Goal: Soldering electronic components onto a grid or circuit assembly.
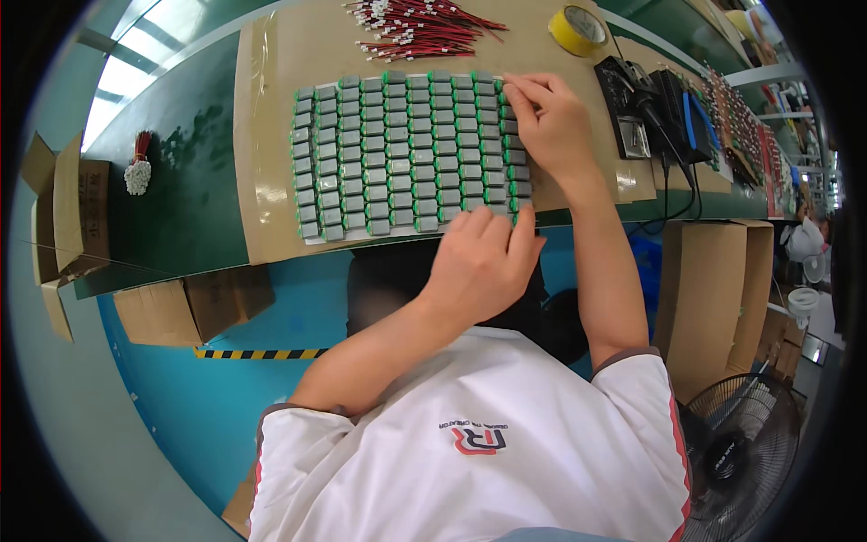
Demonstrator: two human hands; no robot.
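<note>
Many small grey blocks with green ends (397, 149), which look like battery cells with circuit boards, lie in close columns on a pale sheet. My right hand (553, 126) is at the far right corner of this array, thumb and forefinger pinched together at the end of the last column. My left hand (479, 257) rests at the near right edge, its fingers curled over the lower ends of the right-hand columns. The rightmost column runs between my two hands. My fingers hide whatever either hand grips.
Red-and-black wires with white connectors (420, 27) lie beyond the array. A yellow tape roll (579, 31) and a black soldering station (646, 104) stand right. A wire bundle (139, 164) and open carton (77, 208) are left. A fan (736, 456) stands low right.
</note>
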